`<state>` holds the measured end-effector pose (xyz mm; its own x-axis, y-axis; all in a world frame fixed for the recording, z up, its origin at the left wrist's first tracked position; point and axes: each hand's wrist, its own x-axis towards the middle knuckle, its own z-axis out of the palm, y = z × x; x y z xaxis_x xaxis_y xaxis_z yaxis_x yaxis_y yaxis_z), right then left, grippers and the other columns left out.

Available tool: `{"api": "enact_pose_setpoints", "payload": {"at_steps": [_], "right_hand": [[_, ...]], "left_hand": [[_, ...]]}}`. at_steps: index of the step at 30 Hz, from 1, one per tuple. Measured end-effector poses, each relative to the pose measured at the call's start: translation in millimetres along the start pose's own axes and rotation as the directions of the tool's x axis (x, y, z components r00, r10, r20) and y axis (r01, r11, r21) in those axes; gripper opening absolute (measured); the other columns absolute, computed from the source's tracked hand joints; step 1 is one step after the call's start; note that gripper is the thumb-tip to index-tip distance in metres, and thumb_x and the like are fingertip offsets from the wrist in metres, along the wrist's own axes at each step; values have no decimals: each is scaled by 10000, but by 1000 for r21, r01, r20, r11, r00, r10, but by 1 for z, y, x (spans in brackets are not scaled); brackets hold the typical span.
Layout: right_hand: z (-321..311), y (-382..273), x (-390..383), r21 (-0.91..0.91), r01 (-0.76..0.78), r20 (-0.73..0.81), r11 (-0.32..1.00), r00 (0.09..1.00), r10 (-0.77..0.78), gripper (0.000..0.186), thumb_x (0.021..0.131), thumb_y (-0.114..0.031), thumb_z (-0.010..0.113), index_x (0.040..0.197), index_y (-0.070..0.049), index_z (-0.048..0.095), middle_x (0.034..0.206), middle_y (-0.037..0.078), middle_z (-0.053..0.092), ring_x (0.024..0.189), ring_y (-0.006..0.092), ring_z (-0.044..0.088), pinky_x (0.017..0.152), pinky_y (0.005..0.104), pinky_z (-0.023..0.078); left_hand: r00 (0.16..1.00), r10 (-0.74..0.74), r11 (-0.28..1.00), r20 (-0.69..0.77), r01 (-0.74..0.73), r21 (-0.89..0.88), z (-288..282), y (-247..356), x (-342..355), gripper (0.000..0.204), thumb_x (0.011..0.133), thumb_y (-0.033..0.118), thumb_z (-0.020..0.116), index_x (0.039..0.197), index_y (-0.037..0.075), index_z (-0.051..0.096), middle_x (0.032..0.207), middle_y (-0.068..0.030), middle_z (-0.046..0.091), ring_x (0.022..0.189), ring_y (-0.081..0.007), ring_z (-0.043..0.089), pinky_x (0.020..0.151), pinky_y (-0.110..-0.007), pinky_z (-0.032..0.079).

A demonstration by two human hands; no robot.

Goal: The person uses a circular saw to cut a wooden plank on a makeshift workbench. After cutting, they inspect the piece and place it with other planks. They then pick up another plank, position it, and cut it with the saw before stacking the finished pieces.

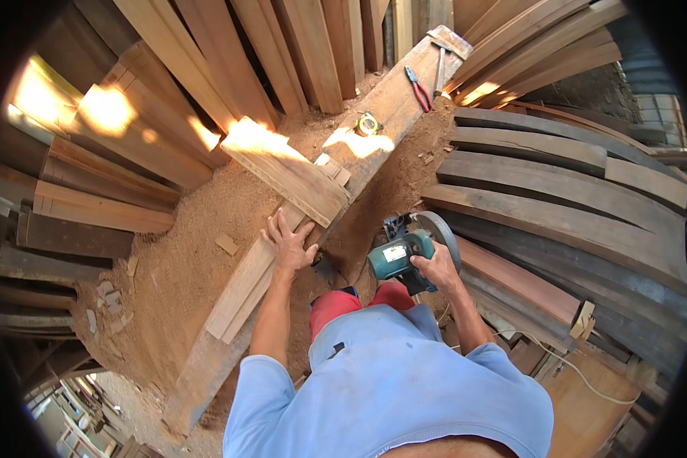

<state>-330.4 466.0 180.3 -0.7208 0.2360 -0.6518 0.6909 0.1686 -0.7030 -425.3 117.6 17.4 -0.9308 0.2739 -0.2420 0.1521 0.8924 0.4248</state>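
Note:
My right hand (437, 269) grips the rear handle of a teal circular saw (390, 260), held in front of my right leg. Its round guard (440, 231) faces away to the right, apart from the wood. With fingers spread, my left hand (288, 246) lies on a pale plank (246, 294) set along a long, thick beam (193, 375). Just beyond those fingers, a short wide board (301, 183) rests across the beam. A small wood block (333, 169) sits against that board's far side.
Farther up the beam are a yellow tape measure (367, 124), pliers (418, 89) with red and blue handles, and a hammer (440, 69). Sawdust (177, 286) covers the floor. Stacked planks (557, 191) stand on the right, more lean behind. A pale cord (580, 374) trails at lower right.

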Motion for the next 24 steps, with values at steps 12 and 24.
{"api": "enact_pose_setpoints", "payload": {"at_steps": [12,24], "right_hand": [[-77,-81,-35,542,182,318,821,859,-400,444,791,-97,818,1182,60,676,752,41,641,690,83,577,659,263,464],[-49,-69,-18,267,166,285,949,928,-242,375,804,-48,756,1159,29,664,790,57,651,650,112,564,643,279,487]], "left_hand": [[997,-43,998,71,39,45,-7,8,7,605,691,387,893,1278,358,747,1738,-227,53,1569,-520,6,1214,-742,-22],[993,-76,997,93,73,30,-9,10,6,580,678,378,895,1243,359,763,1743,-219,68,1576,-518,0,1222,-731,-29]]}}
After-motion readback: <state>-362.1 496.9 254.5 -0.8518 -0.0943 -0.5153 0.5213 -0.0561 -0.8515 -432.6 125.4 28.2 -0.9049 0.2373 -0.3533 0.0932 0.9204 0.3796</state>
